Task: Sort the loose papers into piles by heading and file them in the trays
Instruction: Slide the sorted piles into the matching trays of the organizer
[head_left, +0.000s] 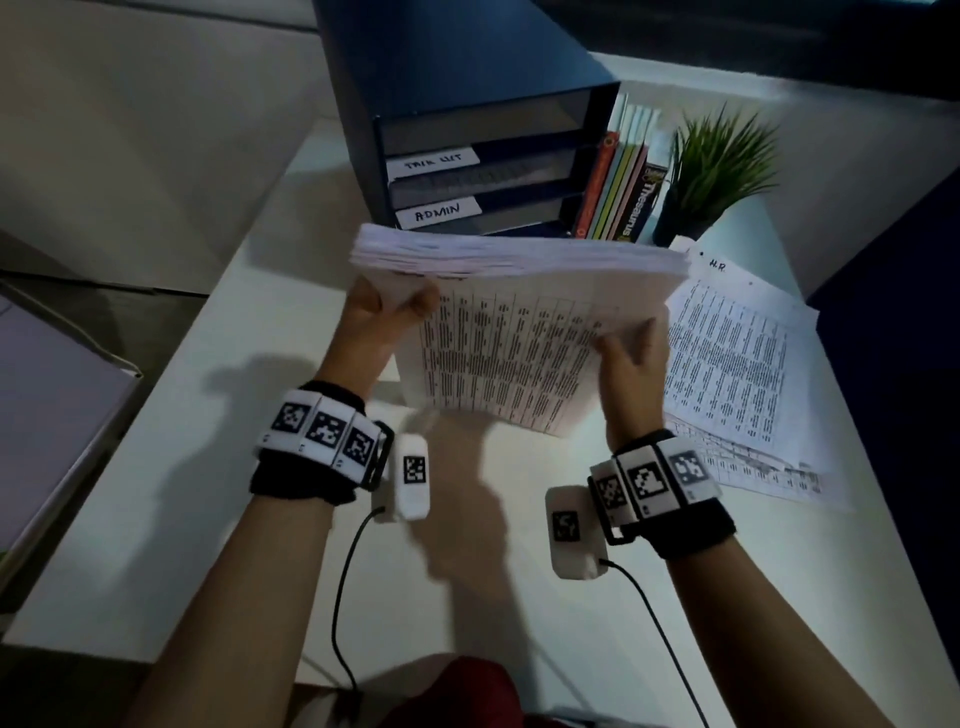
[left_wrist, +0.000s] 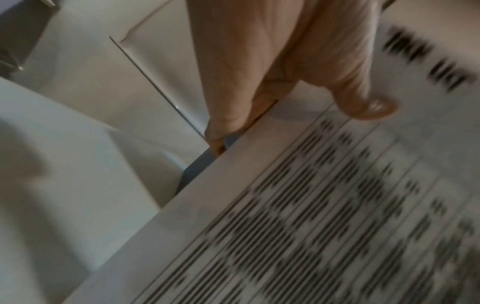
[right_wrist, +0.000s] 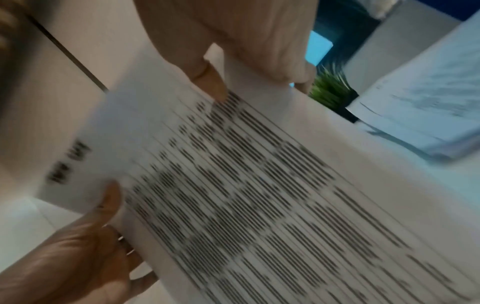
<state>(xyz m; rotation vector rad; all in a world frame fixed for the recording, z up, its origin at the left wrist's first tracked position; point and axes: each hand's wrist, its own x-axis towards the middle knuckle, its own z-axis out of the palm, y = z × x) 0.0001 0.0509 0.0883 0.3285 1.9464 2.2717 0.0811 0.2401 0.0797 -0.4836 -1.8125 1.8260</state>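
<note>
I hold a thick stack of printed papers (head_left: 511, 332) upright on edge over the white desk (head_left: 218, 467). My left hand (head_left: 387, 306) grips its upper left corner, thumb on the printed face (left_wrist: 369, 102). At the stack's right edge my right hand (head_left: 631, 345) pinches the sheets, thumb on the front (right_wrist: 213, 86). The front sheet (right_wrist: 246, 185) shows a ruled table and a blurred heading. Behind the stack stands a dark blue tray unit (head_left: 467, 140) with labels "TASK LIST" (head_left: 434, 162) and "ADMIN" (head_left: 438, 212). A pile headed "H.R." (head_left: 737, 364) lies flat on the right.
Upright books (head_left: 621, 192) and a small potted plant (head_left: 711, 171) stand right of the tray unit. Cables (head_left: 343, 597) run from my wrist cameras toward the near desk edge. A second light surface (head_left: 47, 415) lies left of the desk.
</note>
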